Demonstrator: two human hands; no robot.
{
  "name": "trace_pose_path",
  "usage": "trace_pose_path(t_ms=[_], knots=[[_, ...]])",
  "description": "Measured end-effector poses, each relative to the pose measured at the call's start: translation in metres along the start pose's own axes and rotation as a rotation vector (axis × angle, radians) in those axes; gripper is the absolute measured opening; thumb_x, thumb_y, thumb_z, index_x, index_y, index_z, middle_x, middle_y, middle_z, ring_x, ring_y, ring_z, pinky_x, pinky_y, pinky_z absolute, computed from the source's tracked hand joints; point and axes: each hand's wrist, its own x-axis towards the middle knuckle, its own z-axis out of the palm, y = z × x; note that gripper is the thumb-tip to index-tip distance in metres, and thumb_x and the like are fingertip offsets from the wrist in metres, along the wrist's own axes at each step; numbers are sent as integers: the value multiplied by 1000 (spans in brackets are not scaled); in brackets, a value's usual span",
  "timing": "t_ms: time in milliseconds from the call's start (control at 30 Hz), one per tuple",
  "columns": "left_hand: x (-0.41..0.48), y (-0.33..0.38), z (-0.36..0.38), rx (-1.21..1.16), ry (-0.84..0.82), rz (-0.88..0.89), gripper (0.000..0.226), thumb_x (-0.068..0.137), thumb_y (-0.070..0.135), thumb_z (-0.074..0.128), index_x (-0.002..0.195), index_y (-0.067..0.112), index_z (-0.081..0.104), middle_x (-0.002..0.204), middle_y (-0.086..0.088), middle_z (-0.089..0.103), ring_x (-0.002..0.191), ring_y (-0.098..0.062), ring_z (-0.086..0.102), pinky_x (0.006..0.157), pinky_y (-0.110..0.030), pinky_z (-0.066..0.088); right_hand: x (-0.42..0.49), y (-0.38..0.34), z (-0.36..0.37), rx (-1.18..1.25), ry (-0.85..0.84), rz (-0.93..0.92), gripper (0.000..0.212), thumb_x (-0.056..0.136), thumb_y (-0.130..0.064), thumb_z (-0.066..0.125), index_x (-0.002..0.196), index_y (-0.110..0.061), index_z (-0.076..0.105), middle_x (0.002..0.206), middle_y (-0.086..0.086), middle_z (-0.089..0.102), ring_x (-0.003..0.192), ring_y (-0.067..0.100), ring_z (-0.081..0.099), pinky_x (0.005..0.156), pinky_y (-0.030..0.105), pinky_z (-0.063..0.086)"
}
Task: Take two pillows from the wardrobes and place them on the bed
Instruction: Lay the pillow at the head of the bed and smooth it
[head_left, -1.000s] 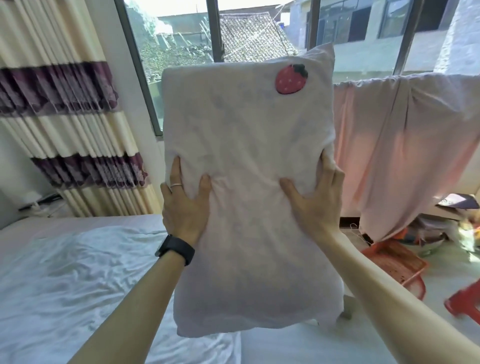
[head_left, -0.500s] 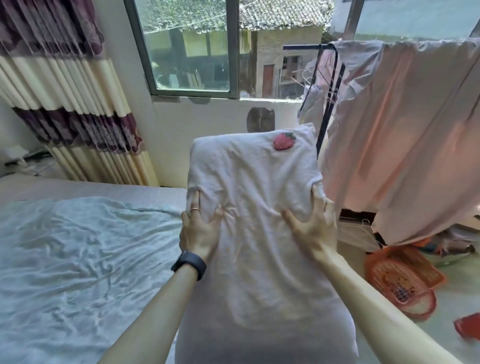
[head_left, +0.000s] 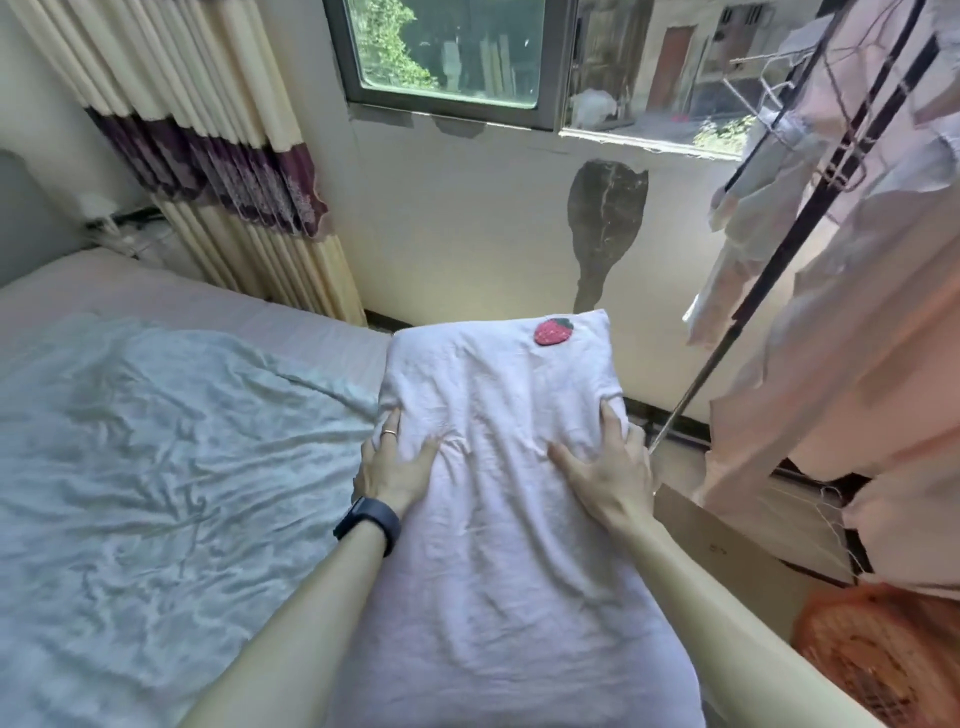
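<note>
While the left hand (head_left: 392, 467) and right hand (head_left: 608, 470) grip its sides, the white rectangular cloth pillow (head_left: 493, 545) sits between them. Just left is the wrinkly pale-blue-sheeted bed (head_left: 156, 467).

Striped curtain (head_left: 223, 171), window (head_left: 447, 52), pink cloth (head_left: 831, 338), perhaps an orange basket (head_left: 883, 660).

Daylight comes through the window (head_left: 447, 52) at the top, and the wall (head_left: 467, 218) beneath it glows pale. The pink cloth (head_left: 857, 364) hanging at the right is backlit and somewhat washed out. The bed (head_left: 156, 467) lies in softer, even light, with faint shadows in its creases. Wide-angle distortion bends the curtain (head_left: 208, 156) and the picture's edges; the lower corners look slightly soft.
</note>
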Motion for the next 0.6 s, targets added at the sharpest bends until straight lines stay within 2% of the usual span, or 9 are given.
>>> trace_pose_path(t_ms=[133, 300, 467, 600], knots=[[42, 3, 4, -20, 47, -111, 80, 90, 69, 51, 157, 37, 22, 157, -10, 37, 138, -35, 40, 110, -44, 34, 64, -15, 26, -10, -117, -66, 94, 79, -69, 67, 156, -36, 23, 140, 11, 41, 123, 37, 47, 100, 45, 40], [117, 7, 6, -51, 124, -204, 79, 90, 67, 53, 157, 37, 23, 156, -12, 39, 139, -34, 39, 110, -45, 34, 155, -46, 69, -47, -224, -132, 94, 78, -71, 65, 155, -36, 24, 139, 10, 42, 122, 36, 49, 102, 45, 42], [215, 19, -4, -88, 150, -312, 80, 89, 68, 53, 157, 41, 20, 151, -21, 40, 134, -40, 45, 107, -45, 37, 249, -96, 113, -54, -300, -196, 95, 75, -74, 65, 152, -37, 24, 139, 9, 42, 123, 35, 48, 102, 46, 42], [293, 41, -22, -87, 180, -329, 79, 90, 66, 53, 157, 40, 21, 154, -17, 39, 137, -38, 42, 108, -43, 36, 324, -135, 139, -11, -335, -225, 94, 74, -74, 66, 150, -37, 26, 140, 8, 42, 126, 33, 47, 105, 46, 41]])
